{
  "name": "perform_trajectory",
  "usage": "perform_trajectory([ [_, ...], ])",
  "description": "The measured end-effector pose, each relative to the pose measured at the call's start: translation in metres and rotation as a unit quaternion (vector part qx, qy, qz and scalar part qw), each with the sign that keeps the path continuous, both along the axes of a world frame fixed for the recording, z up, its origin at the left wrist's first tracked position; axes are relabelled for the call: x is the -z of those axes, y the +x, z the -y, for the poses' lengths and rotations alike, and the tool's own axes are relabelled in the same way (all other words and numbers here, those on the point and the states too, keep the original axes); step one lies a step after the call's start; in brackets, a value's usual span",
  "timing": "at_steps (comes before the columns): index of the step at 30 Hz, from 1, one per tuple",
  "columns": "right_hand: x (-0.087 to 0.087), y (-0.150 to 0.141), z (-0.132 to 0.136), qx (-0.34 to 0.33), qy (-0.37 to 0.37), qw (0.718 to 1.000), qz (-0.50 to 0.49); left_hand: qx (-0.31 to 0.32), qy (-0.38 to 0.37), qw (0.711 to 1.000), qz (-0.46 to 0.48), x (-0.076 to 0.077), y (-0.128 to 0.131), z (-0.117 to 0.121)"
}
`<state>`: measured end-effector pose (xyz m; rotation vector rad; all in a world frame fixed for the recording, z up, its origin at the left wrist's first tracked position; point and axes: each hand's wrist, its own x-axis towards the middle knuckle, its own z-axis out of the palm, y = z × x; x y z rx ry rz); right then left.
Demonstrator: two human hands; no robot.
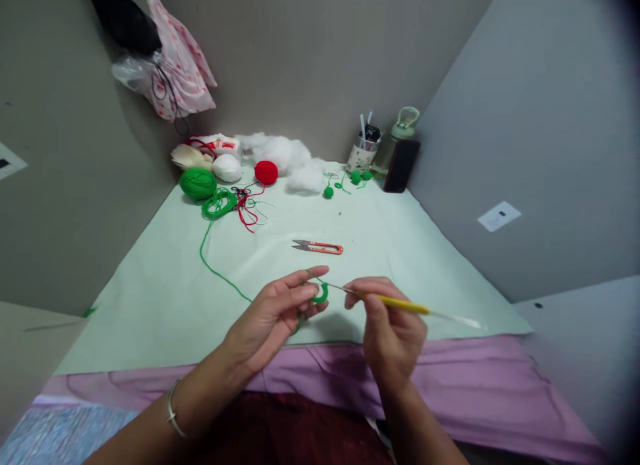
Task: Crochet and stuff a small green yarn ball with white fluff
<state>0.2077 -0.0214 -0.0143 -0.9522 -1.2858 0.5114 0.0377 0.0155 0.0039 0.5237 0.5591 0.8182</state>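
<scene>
My left hand (277,308) pinches a small curved strip of green crochet (323,293) between thumb and fingers. Green yarn (223,276) runs over its raised index finger and trails back across the cloth to a loose green coil (219,203). In my right hand (393,328) is a crochet hook with a yellow handle (403,303), held like a pencil. The hook's thin metal shaft points left, its tip at the upper end of the green piece. Whether a loop sits on the tip is too small to tell.
Orange thread snips (318,247) lie just beyond my hands. Farther back are a green yarn ball (198,183), a red yarn ball (266,173), white stuffing (283,155), small green crocheted balls (329,192), a pen cup (363,157), a bottle (395,141) and a phone (402,166). Grey partitions enclose the table.
</scene>
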Motion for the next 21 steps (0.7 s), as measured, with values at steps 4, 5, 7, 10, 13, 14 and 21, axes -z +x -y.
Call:
perform_trajectory([
  [4,-0.007,0.001,-0.005,-0.104,-0.075,0.975,-0.180,-0.028,0.037,0.999,-0.029,-0.002,-0.003,0.000],
  [5,-0.007,0.000,-0.005,-0.123,-0.077,0.974,-0.175,-0.032,0.054,0.997,-0.045,-0.002,-0.003,0.001],
  [7,-0.005,-0.003,-0.004,-0.135,-0.067,0.980,-0.129,-0.032,0.082,0.994,-0.070,-0.003,-0.002,0.004],
  [10,-0.004,-0.005,-0.005,-0.131,-0.067,0.984,-0.099,-0.016,0.083,0.993,-0.082,-0.005,-0.001,0.005],
  [13,-0.006,-0.003,-0.005,-0.159,-0.090,0.972,-0.146,-0.011,0.074,0.995,-0.073,-0.007,-0.002,0.004],
  [14,-0.008,-0.002,-0.005,-0.160,-0.092,0.972,-0.148,-0.012,0.075,0.995,-0.070,-0.007,-0.003,0.004],
  [21,-0.009,0.004,0.011,-0.002,0.100,0.936,0.338,-0.034,0.050,0.997,-0.056,-0.008,-0.002,0.007],
])
